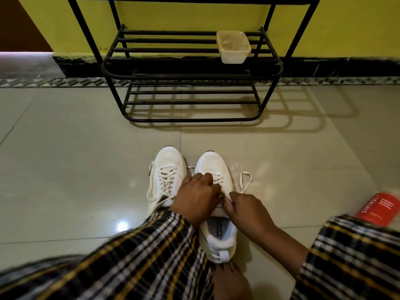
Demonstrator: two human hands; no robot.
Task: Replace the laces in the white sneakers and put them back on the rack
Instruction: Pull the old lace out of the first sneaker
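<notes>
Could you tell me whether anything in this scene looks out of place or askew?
A red can lies on its side on the floor, to the right of the right sneaker. A plastic container sits on the shoe rack, which holds no shoes.

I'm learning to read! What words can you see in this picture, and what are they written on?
"SPEED" over "FLEXIBLE": on the insole of the right sneaker.
"CINTHOL": on the red can lying on the floor at the right; the white print beside it is too blurred to read.
A few letters on the sneaker's tongue label, between the two hands, are mostly hidden; unreadable.
</notes>
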